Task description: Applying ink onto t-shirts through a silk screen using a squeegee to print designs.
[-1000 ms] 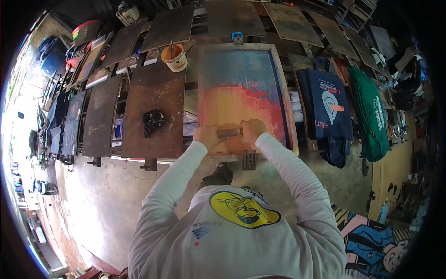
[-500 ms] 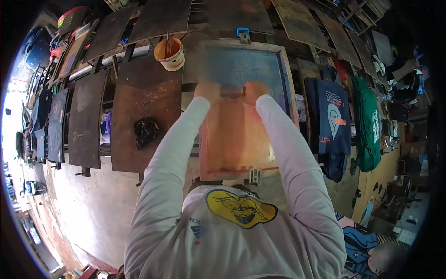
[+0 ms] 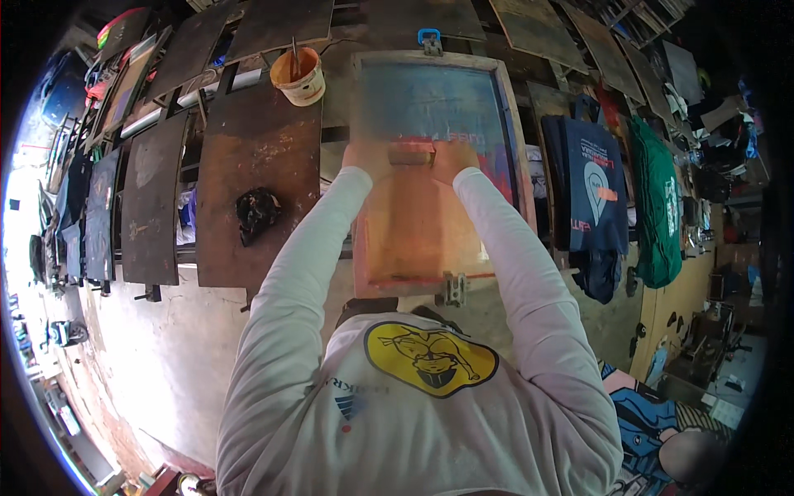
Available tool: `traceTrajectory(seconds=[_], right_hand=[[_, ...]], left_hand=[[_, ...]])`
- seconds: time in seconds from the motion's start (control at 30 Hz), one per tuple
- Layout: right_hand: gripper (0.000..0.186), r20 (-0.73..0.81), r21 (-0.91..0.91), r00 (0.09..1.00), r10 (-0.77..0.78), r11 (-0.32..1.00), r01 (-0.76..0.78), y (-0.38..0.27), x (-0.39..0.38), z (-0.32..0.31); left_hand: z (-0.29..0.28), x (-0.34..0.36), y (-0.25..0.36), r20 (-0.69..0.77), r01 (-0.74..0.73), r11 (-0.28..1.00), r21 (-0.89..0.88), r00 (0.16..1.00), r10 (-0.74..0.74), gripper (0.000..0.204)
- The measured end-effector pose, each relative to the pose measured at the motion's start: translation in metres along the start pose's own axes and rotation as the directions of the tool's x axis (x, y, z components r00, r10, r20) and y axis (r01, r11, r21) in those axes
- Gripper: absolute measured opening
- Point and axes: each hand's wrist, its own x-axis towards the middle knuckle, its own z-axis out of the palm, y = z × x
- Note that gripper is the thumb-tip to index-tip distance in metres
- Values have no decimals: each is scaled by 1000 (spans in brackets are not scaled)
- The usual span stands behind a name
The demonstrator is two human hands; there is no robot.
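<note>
A: What is the biggest thing here?
B: The room. Taking the clock from the bar, a concrete floor [image 3: 190, 355] spreads from six toward eight, glaring at its far left. Dark, scuffed boards form the surface [image 3: 265, 149] from nine round to three.

A: And on it?
B: Directly under the bar lies a wooden-looking frame [image 3: 519, 149], a blue-handled clamp [image 3: 430, 41] at its twelve. It should be rigid, best taken by the side rails. Its mesh [image 3: 459, 231], bluish toward twelve and orange toward six, looks thin and taut, so I'd judge it easily torn.

A: The neighbours?
B: Navy cloth bags [image 3: 594, 182] between three and four, with a green cloth stack [image 3: 656, 207] just beyond; both look soft and floppy. A paint-marked bucket [image 3: 299, 78] stands toward ten, and a black lump [image 3: 258, 215], crumpled, toward eight.

A: The bar itself?
B: The bar [image 3: 411, 157] rests across the frame's middle. I'd guess it's light and stiff, perhaps slick with colour; the ends are the place to grip.

A: And the hands?
B: The left hand [image 3: 368, 157], at nine, is blurred but looks curled round one end; the right hand [image 3: 455, 161], at three, is fisted on the other.
</note>
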Motion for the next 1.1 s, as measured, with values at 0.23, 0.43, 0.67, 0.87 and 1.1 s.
traceTrajectory(seconds=[0.23, 0.43, 0.67, 0.87, 1.1], right_hand=[[23, 54, 34, 997, -53, 998, 52, -3, -82, 5], [28, 89, 50, 988, -126, 991, 122, -18, -159, -3], [25, 205, 66, 958, -198, 980, 188, -15, -153, -17], [22, 78, 75, 987, -140, 988, 134, 17, -45, -8], [42, 229, 29, 973, -34, 999, 28, -3, 50, -44]], left_hand=[[21, -80, 32, 31, 100, 994, 44, 994, -101, 62], [28, -150, 52, 171, 116, 990, 81, 977, -129, 53], [37, -152, 41, 52, 91, 996, -12, 995, -90, 63], [8, -50, 19, -229, -39, 999, -13, 973, 35, 72], [-10, 52, -16, 83, 34, 997, 71, 996, -40, 68]])
